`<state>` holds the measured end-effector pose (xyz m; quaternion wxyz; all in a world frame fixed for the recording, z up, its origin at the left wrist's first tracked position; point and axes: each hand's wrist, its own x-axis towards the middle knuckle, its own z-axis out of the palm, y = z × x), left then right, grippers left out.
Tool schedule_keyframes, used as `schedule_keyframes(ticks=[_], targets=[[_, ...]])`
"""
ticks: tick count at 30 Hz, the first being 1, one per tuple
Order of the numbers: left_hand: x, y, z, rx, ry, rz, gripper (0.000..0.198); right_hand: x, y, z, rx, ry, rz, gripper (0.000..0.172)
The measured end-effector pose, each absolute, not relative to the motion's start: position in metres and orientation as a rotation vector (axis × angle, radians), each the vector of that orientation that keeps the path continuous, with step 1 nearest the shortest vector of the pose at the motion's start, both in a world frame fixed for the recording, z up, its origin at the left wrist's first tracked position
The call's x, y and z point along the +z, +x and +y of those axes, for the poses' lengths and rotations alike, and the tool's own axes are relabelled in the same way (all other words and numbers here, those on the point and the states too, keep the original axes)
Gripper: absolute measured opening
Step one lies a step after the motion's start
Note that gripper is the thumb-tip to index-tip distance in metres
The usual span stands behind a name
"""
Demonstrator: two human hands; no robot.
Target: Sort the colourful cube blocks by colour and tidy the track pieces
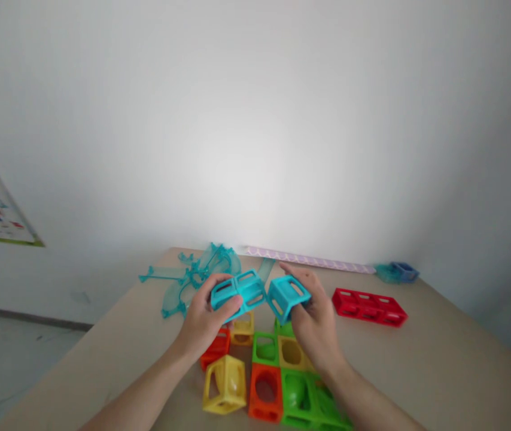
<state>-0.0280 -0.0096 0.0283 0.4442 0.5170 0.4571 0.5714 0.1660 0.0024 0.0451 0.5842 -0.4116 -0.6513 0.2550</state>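
My left hand (210, 308) is closed around a pair of joined light-blue cube blocks (242, 292) with open windows in their sides. My right hand (312, 308) grips a single light-blue cube block (286, 294), tilted and close beside the pair; whether the two touch I cannot tell. Both are held above the table. Below them lie a yellow cube block (225, 384), an orange one (265, 392), several green ones (298, 392) and a red-orange one (216, 347). My right forearm hides part of this group.
Translucent teal track pieces (201, 272) lie in a heap at the back left of the table (444, 359). A red row of joined blocks (369, 307) is on the right. Along the wall lies a patterned lilac strip (309, 260). A dark blue piece (403, 272) sits at the back right corner.
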Motion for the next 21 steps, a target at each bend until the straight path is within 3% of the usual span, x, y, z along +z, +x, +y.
schedule_keyframes(ticks=[9, 14, 21], targets=[[0.028, -0.043, -0.002, 1.418, 1.455, 1.19, 0.047, 0.018, 0.177, 0.007, 0.876, -1.144, -1.499, 0.053], [0.034, -0.043, -0.008, 1.375, 1.574, 1.077, 0.058, 0.018, 0.176, 0.009, 0.76, -1.025, -1.545, 0.038], [0.038, -0.045, -0.013, 1.344, 1.654, 1.027, 0.047, 0.02, 0.18, 0.005, 0.653, -0.934, -1.615, 0.031]])
